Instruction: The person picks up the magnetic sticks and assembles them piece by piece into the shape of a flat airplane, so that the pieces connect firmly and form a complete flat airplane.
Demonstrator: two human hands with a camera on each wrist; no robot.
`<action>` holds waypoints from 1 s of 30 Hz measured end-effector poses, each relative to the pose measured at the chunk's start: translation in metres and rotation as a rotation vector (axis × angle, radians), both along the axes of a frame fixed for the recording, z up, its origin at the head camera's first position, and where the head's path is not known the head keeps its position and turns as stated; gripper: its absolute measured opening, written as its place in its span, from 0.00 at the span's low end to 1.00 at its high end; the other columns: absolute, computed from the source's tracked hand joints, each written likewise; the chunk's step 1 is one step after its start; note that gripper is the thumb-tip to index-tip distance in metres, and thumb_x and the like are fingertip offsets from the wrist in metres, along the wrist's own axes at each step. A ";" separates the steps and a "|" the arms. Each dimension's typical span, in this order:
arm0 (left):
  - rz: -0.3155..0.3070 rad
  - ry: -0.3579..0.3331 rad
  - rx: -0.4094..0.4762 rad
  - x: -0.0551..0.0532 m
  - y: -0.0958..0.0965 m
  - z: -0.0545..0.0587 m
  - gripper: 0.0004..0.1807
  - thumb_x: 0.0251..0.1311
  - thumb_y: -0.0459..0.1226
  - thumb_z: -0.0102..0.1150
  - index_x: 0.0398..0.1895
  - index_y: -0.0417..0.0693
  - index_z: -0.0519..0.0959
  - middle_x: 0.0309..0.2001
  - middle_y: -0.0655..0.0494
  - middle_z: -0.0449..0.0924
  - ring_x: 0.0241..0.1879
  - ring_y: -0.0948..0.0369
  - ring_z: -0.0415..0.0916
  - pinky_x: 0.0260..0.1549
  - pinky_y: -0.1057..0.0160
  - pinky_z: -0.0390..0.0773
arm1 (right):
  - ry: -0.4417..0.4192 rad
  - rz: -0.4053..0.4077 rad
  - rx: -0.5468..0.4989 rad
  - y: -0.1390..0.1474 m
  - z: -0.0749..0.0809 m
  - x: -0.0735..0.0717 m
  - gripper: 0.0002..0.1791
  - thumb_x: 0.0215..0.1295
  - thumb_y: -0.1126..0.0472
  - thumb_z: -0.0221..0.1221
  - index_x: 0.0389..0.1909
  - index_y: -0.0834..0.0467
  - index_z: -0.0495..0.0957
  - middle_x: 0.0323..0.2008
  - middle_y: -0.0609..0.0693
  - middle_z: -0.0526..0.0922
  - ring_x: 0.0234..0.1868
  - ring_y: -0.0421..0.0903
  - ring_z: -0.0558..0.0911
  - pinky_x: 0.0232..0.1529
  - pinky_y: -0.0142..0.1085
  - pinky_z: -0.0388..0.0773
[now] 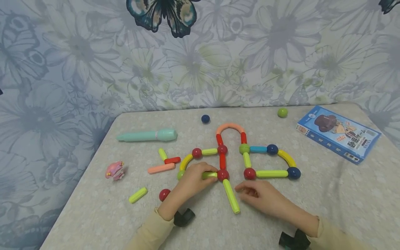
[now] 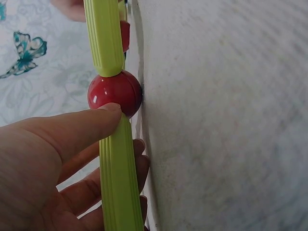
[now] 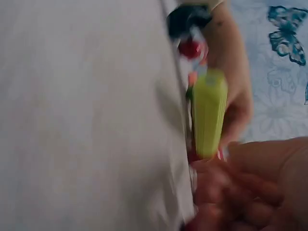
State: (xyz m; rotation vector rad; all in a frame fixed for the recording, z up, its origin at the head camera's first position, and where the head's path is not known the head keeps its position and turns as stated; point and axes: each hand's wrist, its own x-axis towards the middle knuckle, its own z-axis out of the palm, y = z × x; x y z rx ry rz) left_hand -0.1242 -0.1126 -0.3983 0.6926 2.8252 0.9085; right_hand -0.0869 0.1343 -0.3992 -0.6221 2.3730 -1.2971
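Observation:
My left hand point(image 1: 194, 177) pinches a yellow-green magnetic rod point(image 2: 118, 178) beside a red ball point(image 2: 114, 91); the thumb touches the ball where the rod meets it, with fingers behind the rod. From that ball another yellow-green rod point(image 1: 231, 196) slants toward me, its near end free. My right hand point(image 1: 265, 198), fingers loosely bent and holding nothing, hovers just right of this rod. The joined rods and balls form an orange arch point(image 1: 230, 126) on red rods, a left loop with a yellow curve point(image 1: 185, 161), and a right loop with a blue rod point(image 1: 258, 149) and dark blue balls.
Loose rods point(image 1: 161, 168) lie left of the build, with a red ball point(image 1: 164, 194) by the left wrist. A mint pen-shaped object point(image 1: 147, 135), pink figurine point(image 1: 115, 170), blue ball point(image 1: 205, 119), green ball point(image 1: 282, 112) and blue box point(image 1: 339, 133) rest farther out.

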 end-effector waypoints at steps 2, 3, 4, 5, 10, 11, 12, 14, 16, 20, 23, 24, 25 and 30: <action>-0.001 0.003 -0.002 0.000 0.000 0.000 0.13 0.54 0.39 0.67 0.44 0.51 0.83 0.37 0.64 0.80 0.35 0.66 0.72 0.36 0.65 0.72 | 0.224 -0.065 0.101 0.009 0.004 -0.001 0.11 0.60 0.64 0.63 0.44 0.54 0.80 0.31 0.39 0.77 0.32 0.40 0.75 0.32 0.34 0.74; 0.000 0.003 -0.003 0.000 0.000 0.000 0.13 0.54 0.39 0.67 0.44 0.51 0.83 0.37 0.64 0.80 0.35 0.66 0.72 0.36 0.65 0.72 | 0.305 -0.105 0.130 0.014 0.006 -0.002 0.13 0.58 0.65 0.64 0.44 0.53 0.80 0.33 0.39 0.77 0.35 0.40 0.75 0.35 0.35 0.75; 0.000 0.004 -0.003 0.000 0.000 0.000 0.13 0.54 0.39 0.67 0.44 0.51 0.83 0.37 0.64 0.80 0.35 0.66 0.72 0.36 0.65 0.72 | 0.360 -0.142 0.152 0.019 0.006 -0.004 0.14 0.56 0.67 0.65 0.44 0.52 0.80 0.35 0.40 0.77 0.37 0.41 0.75 0.38 0.37 0.75; 0.002 0.004 -0.004 0.000 -0.001 0.000 0.13 0.54 0.39 0.67 0.44 0.51 0.83 0.38 0.64 0.80 0.35 0.66 0.72 0.36 0.65 0.72 | 0.407 -0.166 0.164 0.024 0.006 -0.006 0.16 0.54 0.68 0.66 0.44 0.53 0.80 0.37 0.42 0.78 0.40 0.43 0.75 0.40 0.39 0.75; 0.005 -0.007 -0.004 0.000 -0.001 -0.001 0.13 0.54 0.39 0.67 0.44 0.51 0.83 0.38 0.65 0.79 0.35 0.66 0.71 0.36 0.65 0.72 | 0.428 -0.157 0.235 0.043 -0.001 -0.021 0.20 0.54 0.67 0.67 0.50 0.57 0.79 0.44 0.48 0.78 0.46 0.48 0.74 0.46 0.46 0.73; 0.005 -0.009 -0.004 0.001 -0.002 -0.001 0.13 0.54 0.39 0.67 0.44 0.51 0.83 0.38 0.64 0.80 0.35 0.66 0.71 0.37 0.65 0.72 | 0.415 -0.140 0.246 0.044 -0.003 -0.023 0.20 0.54 0.66 0.67 0.50 0.57 0.79 0.44 0.48 0.78 0.46 0.48 0.75 0.46 0.46 0.73; 0.003 -0.011 -0.003 0.000 -0.001 -0.001 0.13 0.54 0.39 0.67 0.44 0.51 0.83 0.38 0.64 0.80 0.35 0.66 0.71 0.37 0.65 0.72 | 0.404 -0.127 0.255 0.046 -0.005 -0.025 0.20 0.55 0.65 0.66 0.50 0.57 0.79 0.44 0.47 0.78 0.45 0.47 0.75 0.45 0.46 0.73; -0.003 -0.010 -0.003 0.000 -0.001 -0.001 0.15 0.54 0.39 0.67 0.46 0.50 0.83 0.39 0.64 0.80 0.37 0.65 0.72 0.38 0.64 0.73 | 0.391 -0.110 0.265 0.047 -0.008 -0.028 0.19 0.56 0.65 0.65 0.50 0.57 0.79 0.43 0.46 0.79 0.44 0.47 0.75 0.45 0.46 0.73; -0.013 0.002 -0.001 0.001 -0.002 0.000 0.17 0.54 0.39 0.67 0.48 0.49 0.81 0.41 0.62 0.80 0.39 0.65 0.74 0.40 0.64 0.73 | 0.390 -0.110 0.272 0.047 -0.010 -0.029 0.17 0.57 0.65 0.65 0.49 0.56 0.80 0.41 0.45 0.79 0.43 0.46 0.75 0.44 0.45 0.74; 0.012 0.010 0.037 0.008 -0.016 0.021 0.21 0.56 0.38 0.65 0.54 0.47 0.78 0.48 0.58 0.78 0.47 0.62 0.74 0.45 0.60 0.73 | 0.384 -0.115 0.275 0.048 -0.012 -0.031 0.16 0.57 0.65 0.65 0.48 0.55 0.81 0.41 0.44 0.79 0.42 0.45 0.76 0.44 0.45 0.75; 0.080 0.036 0.113 0.016 -0.047 0.048 0.22 0.56 0.37 0.65 0.55 0.46 0.77 0.51 0.55 0.77 0.50 0.58 0.73 0.48 0.53 0.72 | 0.378 -0.115 0.273 0.050 -0.012 -0.031 0.17 0.56 0.65 0.65 0.48 0.55 0.81 0.41 0.44 0.80 0.43 0.46 0.76 0.44 0.45 0.75; 0.110 0.057 0.133 0.019 -0.062 0.055 0.21 0.56 0.37 0.65 0.55 0.46 0.77 0.51 0.55 0.77 0.51 0.57 0.73 0.49 0.51 0.71 | 0.378 -0.117 0.272 0.050 -0.011 -0.031 0.17 0.56 0.65 0.65 0.48 0.55 0.81 0.41 0.44 0.79 0.42 0.46 0.76 0.44 0.46 0.75; 0.146 0.074 0.153 0.022 -0.077 0.062 0.21 0.56 0.36 0.65 0.54 0.45 0.77 0.50 0.53 0.78 0.51 0.56 0.73 0.50 0.50 0.70 | 0.377 -0.117 0.271 0.051 -0.011 -0.031 0.17 0.56 0.65 0.65 0.48 0.55 0.81 0.41 0.45 0.79 0.42 0.46 0.76 0.44 0.46 0.75; 0.300 0.126 0.076 0.039 -0.150 0.063 0.18 0.56 0.32 0.64 0.51 0.38 0.77 0.46 0.45 0.79 0.45 0.50 0.75 0.46 0.44 0.70 | 0.361 -0.111 0.262 0.049 -0.011 -0.032 0.17 0.56 0.66 0.66 0.48 0.55 0.81 0.41 0.44 0.79 0.43 0.46 0.75 0.44 0.46 0.74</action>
